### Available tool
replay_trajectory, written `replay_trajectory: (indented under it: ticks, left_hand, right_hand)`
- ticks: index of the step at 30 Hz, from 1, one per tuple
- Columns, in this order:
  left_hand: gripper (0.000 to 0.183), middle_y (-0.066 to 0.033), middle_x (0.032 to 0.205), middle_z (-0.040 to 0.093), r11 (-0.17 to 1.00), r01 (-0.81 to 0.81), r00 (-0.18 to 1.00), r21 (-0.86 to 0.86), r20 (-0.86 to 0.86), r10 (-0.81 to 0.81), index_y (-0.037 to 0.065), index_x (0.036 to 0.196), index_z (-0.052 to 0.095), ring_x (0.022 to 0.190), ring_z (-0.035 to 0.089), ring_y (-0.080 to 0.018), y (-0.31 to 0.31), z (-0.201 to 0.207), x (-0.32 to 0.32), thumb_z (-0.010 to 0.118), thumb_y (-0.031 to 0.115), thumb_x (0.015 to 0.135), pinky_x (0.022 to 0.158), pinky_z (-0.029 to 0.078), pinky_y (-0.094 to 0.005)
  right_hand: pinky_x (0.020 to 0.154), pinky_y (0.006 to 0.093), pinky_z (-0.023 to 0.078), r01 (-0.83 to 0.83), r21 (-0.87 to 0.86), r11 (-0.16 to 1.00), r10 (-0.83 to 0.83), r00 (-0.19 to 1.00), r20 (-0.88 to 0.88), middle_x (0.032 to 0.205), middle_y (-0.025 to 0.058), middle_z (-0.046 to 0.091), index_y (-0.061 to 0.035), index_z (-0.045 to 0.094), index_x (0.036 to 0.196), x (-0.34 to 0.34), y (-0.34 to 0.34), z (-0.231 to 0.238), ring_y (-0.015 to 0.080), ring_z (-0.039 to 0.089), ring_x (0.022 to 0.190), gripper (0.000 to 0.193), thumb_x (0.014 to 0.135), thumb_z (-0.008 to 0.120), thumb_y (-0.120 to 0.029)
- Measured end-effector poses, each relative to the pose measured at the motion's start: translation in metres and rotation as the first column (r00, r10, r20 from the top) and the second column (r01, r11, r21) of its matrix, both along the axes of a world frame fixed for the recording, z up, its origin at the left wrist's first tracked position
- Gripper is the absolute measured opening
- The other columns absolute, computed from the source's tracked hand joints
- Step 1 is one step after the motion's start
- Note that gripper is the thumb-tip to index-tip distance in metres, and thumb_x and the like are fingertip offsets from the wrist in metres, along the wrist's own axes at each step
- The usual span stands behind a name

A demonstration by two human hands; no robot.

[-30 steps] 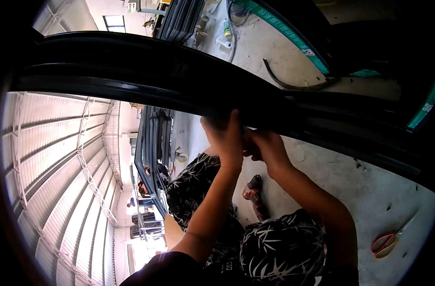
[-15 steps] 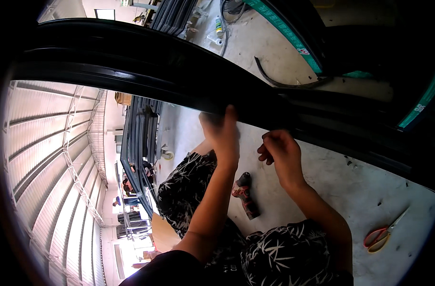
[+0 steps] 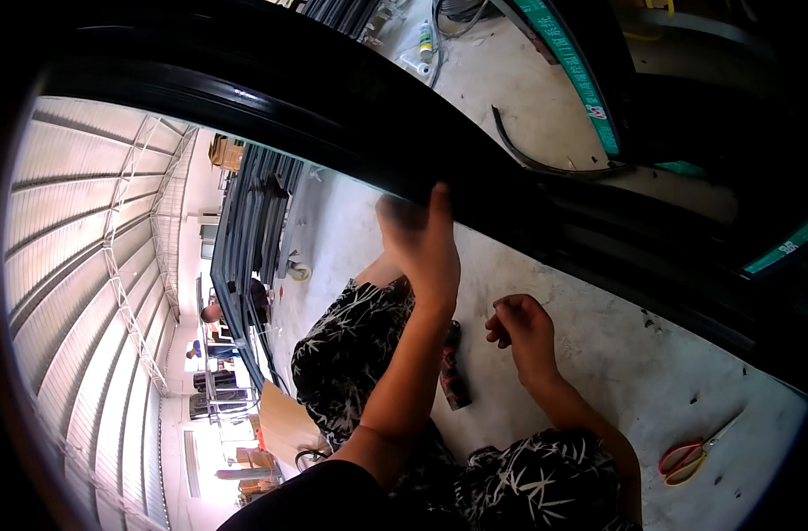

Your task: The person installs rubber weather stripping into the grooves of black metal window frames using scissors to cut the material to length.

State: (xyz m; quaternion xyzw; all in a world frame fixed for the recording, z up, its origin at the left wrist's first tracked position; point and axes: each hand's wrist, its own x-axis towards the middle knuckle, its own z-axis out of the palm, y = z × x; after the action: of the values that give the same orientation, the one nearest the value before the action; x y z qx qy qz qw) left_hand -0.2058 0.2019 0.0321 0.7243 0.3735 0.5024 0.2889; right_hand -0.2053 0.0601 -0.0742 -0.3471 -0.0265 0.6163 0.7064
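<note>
A long black frame piece [image 3: 333, 133] crosses the view from upper left to lower right. My left hand [image 3: 426, 252] grips its lower edge, thumb up against the front face and the other fingers dark and blurred beneath. My right hand [image 3: 523, 326] is apart from the frame, below it and to the right, with the fingers curled in. Whatever those fingers hold, if anything, is hidden. Between my forearms a black and red hand tool [image 3: 454, 379] lies on the floor, partly covered by my left arm.
Scissors with red and yellow handles [image 3: 687, 462] lie on the floor at lower right. Another black frame with a green strip [image 3: 574, 80] stands beyond, near a curved black strip [image 3: 519, 150] and a bottle [image 3: 426, 40]. Dark profiles [image 3: 260, 212] are stacked at left. People are in the background.
My right hand has come down, away from the frame's edge. My left hand stays on the frame. The whole view has shifted slightly.
</note>
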Motion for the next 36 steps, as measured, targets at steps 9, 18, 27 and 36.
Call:
replay_trajectory:
  ticks: [9, 18, 27, 36]
  left_hand:
    - [0.031, -0.0022, 0.099, 0.059, 0.997, -0.051, 0.995, 0.065, 0.092, 0.045, 0.001, 0.112, 0.048, 0.09, 0.056, -0.0082, -0.004, 0.012, 0.009, 0.069, 0.013, 0.093, 0.082, 0.043, -0.021]
    - [0.04, -0.0058, 0.099, 0.058, 0.999, -0.021, 0.999, 0.032, -0.027, 0.022, -0.002, 0.117, 0.042, 0.085, 0.056, -0.009, -0.006, 0.021, 0.004, 0.069, 0.011, 0.091, 0.077, 0.046, -0.0218]
    - [0.034, -0.0015, 0.097, 0.056, 0.987, -0.02, 0.999, 0.162, -0.044, 0.027, 0.001, 0.114, 0.046, 0.089, 0.055, -0.0067, -0.006, 0.004, 0.006, 0.069, 0.009, 0.091, 0.08, 0.044, -0.0202]
    - [0.048, -0.0036, 0.104, 0.054, 0.994, 0.087, 0.996, 0.07, 0.0, -0.087, 0.0, 0.123, 0.041, 0.094, 0.054, -0.0084, -0.004, -0.003, 0.001, 0.072, 0.008, 0.087, 0.083, 0.044, -0.0216]
  right_hand:
    - [0.059, 0.0254, 0.045, -0.083, -0.055, 0.995, 0.082, 0.997, -0.009, 0.08, 0.0052, 0.066, -0.006, 0.059, 0.099, -0.015, -0.007, -0.007, 0.0116, 0.061, 0.065, 0.012, 0.097, 0.058, -0.018]
    - [0.059, 0.0255, 0.045, -0.069, -0.039, 0.997, 0.069, 0.998, -0.013, 0.08, 0.005, 0.066, -0.0059, 0.059, 0.099, -0.02, 0.0, -0.012, 0.0115, 0.061, 0.066, 0.012, 0.097, 0.057, -0.018]
    - [0.059, 0.0249, 0.046, -0.109, -0.025, 0.994, 0.109, 0.994, -0.007, 0.08, 0.0053, 0.066, -0.0054, 0.059, 0.101, -0.036, 0.007, -0.016, 0.0118, 0.061, 0.065, 0.013, 0.097, 0.057, -0.018]
    - [0.058, 0.0246, 0.045, -0.108, -0.018, 0.994, 0.108, 0.994, -0.026, 0.081, 0.0055, 0.067, -0.0058, 0.059, 0.101, -0.039, 0.007, -0.017, 0.012, 0.062, 0.065, 0.013, 0.098, 0.056, -0.018]
